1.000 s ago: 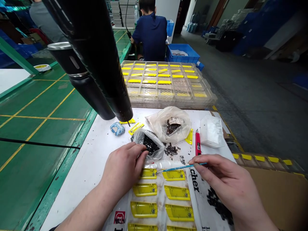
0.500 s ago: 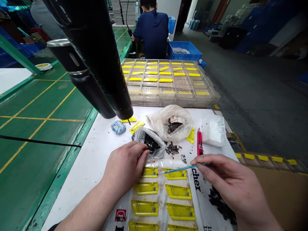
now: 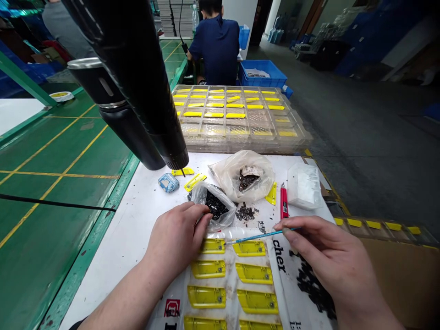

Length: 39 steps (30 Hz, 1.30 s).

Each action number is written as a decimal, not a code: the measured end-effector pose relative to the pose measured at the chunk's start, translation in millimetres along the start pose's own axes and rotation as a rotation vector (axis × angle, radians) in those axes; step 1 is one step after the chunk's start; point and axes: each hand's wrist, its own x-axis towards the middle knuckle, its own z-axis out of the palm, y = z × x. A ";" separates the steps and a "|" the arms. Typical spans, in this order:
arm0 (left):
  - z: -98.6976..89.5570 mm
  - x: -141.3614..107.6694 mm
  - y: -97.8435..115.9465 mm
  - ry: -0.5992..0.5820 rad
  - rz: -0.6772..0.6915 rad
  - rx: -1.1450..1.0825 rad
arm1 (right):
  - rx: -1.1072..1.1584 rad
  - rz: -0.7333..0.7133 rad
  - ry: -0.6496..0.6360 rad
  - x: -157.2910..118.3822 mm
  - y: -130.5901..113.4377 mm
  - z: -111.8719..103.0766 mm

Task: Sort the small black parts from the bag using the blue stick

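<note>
In the head view my right hand (image 3: 326, 256) pinches a thin blue stick (image 3: 257, 236) between thumb and fingers. Its pale tip points left, just above the gap between the top two yellow plastic pieces (image 3: 252, 249). My left hand (image 3: 177, 233) is at the mouth of a small clear bag (image 3: 222, 219) of tiny black parts (image 3: 215, 205). Its thumb and fingertips are drawn together there; what they pinch, if anything, is hidden. Yellow pieces lie in two columns on a printed plastic sheet (image 3: 231, 293), each with a small round metal spot at its right end.
A black electric screwdriver (image 3: 147, 91) hangs over the table's left side. Behind the small bag stand a larger bag (image 3: 223, 172), a red cutter (image 3: 283, 201) and a white block (image 3: 304, 185). Stacked clear trays (image 3: 247, 144) sit farther back; a person (image 3: 216, 50) sits beyond.
The blue stick has tilted slightly, its tip rising a little off the yellow pieces. My right hand has shifted slightly up. My left hand stays at the bag.
</note>
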 end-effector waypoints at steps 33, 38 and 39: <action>-7.9 0.4 0.6 -0.010 -0.031 -0.036 | 0.235 0.022 0.063 10.2 1.2 2.1; -10.2 -0.7 4.7 -0.007 -0.024 -0.029 | 0.235 0.029 0.072 11.4 1.3 1.8; -10.4 -0.9 5.1 -0.001 -0.023 -0.026 | 0.231 0.030 0.077 11.6 1.1 1.4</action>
